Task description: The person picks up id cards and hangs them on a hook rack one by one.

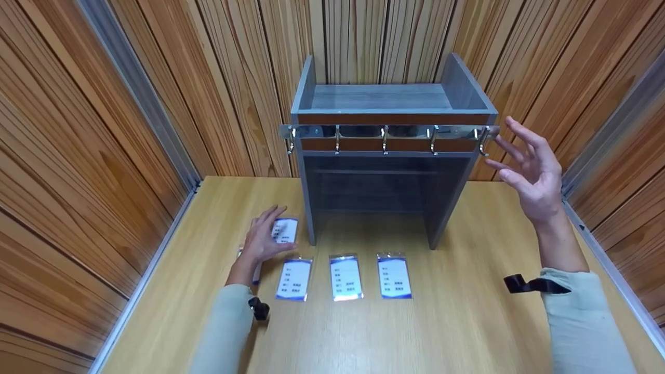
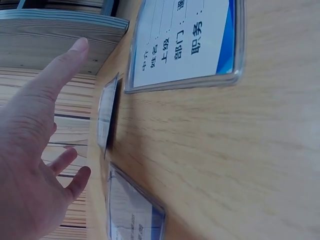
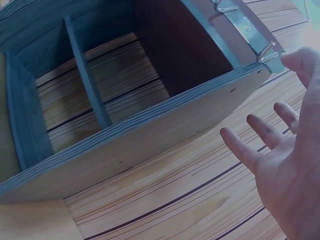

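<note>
My left hand hovers with spread fingers over the left of the table, by a badge card in a clear sleeve. No card is held; in the left wrist view thumb and fingers stand apart from the cards. Another card lies mostly hidden under that wrist in the head view. Three more cards, white with blue edges, lie in a row: the left one, the middle one and the right one. Raised beside the right end of the metal hook rail, my right hand has loosely bent fingers and grips nothing.
A grey wooden shelf stand stands at the table's back, with the hook rail across its front. Several hooks on it hang bare. Wood-panelled walls close in the table on the left, back and right.
</note>
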A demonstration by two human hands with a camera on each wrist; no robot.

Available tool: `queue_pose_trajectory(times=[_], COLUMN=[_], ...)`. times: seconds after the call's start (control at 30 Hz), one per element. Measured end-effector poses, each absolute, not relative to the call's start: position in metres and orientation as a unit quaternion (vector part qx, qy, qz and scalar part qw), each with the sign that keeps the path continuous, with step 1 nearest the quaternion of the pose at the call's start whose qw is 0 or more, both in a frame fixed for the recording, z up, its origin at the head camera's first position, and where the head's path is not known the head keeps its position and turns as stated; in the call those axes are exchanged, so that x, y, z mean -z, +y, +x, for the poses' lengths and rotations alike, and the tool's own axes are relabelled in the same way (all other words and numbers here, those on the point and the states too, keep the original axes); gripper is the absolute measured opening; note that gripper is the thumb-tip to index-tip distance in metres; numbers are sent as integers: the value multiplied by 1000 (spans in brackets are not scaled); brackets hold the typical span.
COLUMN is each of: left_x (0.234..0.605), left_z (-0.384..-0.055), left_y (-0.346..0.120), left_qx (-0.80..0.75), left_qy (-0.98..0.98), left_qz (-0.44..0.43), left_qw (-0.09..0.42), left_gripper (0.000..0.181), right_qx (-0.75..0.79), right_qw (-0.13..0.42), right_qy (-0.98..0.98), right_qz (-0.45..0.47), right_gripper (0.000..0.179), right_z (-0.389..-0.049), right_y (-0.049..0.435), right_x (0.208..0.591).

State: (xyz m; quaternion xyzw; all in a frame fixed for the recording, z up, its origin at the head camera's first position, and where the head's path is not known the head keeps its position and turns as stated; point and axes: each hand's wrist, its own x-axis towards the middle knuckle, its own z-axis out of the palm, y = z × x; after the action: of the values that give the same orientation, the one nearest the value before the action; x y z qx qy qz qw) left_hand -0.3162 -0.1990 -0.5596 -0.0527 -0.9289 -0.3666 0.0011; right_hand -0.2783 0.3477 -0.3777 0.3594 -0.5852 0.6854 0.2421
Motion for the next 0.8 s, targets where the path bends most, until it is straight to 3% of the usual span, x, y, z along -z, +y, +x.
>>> queue_pose_trajectory(times=[0.8], left_x=[574], left_z=[-323], left_y=[-194], left_qx=[348], left_qy=[-937], left_qz=[-14], left_qw=[-32], left_gripper=[108], right_qx=[-710], right_qw=[213], right_qy=[-573], right_qz=[349], right_gripper=[70], right_z=[-290], right_y=[340], right_x=[344])
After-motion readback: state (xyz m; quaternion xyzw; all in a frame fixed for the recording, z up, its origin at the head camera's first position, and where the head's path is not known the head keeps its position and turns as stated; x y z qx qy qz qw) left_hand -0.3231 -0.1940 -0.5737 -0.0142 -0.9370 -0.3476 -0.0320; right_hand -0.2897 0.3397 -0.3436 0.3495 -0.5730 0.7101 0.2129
